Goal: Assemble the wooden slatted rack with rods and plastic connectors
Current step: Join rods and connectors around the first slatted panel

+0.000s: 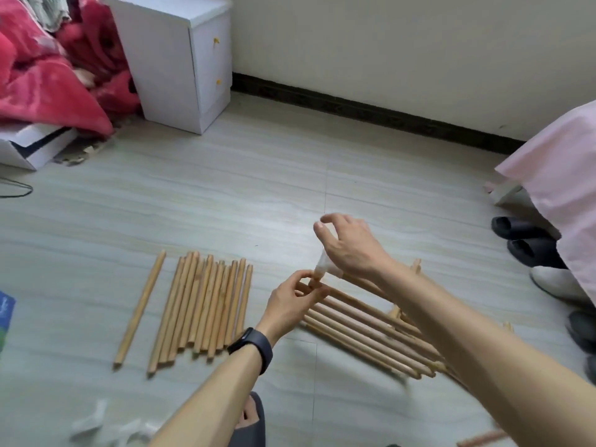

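On the pale grey streaked floor (225, 204) lay a bundle of loose rods (206, 304): round, smooth, light tan wooden sticks packed side by side, their long axes running from near to far and leaning slightly right at the far ends. A single rod (140, 309) of the same kind lay apart at the left of the bundle, pointing the same way.

To the right of the bundle sat the partly built rack (364, 330), its parallel wooden slats running diagonally from far left down to near right, with short upright stubs at its far side. At its far-left corner stood a translucent, whitish plastic connector (324, 267), tube-shaped.

The left hand (296, 298), with a black wristband (251, 348), had its fingertips curled and pinched at the connector's lower end. The right hand (348, 246) hung just above the connector, thumb and forefinger apart and loosely bent; whether its hidden fingers gripped the connector could not be told.

Blurred whitish plastic pieces (106, 427) lay near the left. A boxy white cabinet (180, 59) stood far left beside a rumpled red blanket (38, 66); dark slippers (522, 240) lay at the right
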Demonstrator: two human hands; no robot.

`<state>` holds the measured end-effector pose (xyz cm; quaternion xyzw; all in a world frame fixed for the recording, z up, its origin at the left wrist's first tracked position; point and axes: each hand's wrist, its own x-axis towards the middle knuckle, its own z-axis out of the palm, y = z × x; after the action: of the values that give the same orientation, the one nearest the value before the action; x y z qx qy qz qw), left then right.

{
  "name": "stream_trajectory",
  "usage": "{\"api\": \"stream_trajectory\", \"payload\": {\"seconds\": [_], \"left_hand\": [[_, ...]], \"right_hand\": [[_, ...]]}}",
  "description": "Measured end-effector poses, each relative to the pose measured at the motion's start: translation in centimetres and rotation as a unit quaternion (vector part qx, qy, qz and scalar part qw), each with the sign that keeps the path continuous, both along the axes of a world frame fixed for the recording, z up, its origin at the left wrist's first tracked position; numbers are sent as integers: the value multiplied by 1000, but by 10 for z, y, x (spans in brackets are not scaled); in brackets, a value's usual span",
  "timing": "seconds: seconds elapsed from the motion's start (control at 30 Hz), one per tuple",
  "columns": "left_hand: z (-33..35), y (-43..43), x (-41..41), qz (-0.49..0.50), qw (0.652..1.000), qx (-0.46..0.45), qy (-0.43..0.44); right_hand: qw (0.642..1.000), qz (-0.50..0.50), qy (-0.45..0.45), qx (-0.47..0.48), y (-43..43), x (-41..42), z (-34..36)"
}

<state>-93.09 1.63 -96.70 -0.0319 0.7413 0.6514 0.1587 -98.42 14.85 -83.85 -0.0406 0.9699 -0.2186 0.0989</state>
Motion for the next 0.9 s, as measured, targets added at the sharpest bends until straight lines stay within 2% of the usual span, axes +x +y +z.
{"api": "stream_trajectory", "payload": {"seconds": [0.17,0.27,0.33,0.53,0.63,0.73,0.77,0.83,0.9], "left_hand": [[-4,-2,-8,-12,1000,14,-13],[-9,-3,-9,-13,1000,10,-13],[-9,-4,-10,-10,1000,11,-17],[-12,-6,-12,-9,1000,10,-22],[-6,-9,-5,-1,999,12,-31],[3,-13,-3,-20,999,2,-45],[4,-15,-2,-32,998,-1,-46],[9,-21,1,-53,997,8,-54],[15,-27,3,-66,994,25,-78]], "right_hand": [[997,24,54,40,-36,-20,-14],[996,-20,-6,92,-37,-19,-38],[994,-55,-44,84,-39,-25,-46],[990,-79,9,121,-41,-24,-50],[995,-80,-33,54,-49,-21,-44],[974,-104,-127,-158,-43,-19,-29],[965,-108,-138,-196,-34,-17,-22],[971,-95,-118,-183,-2,-6,-4],[989,-91,-79,-88,47,8,11]]}}
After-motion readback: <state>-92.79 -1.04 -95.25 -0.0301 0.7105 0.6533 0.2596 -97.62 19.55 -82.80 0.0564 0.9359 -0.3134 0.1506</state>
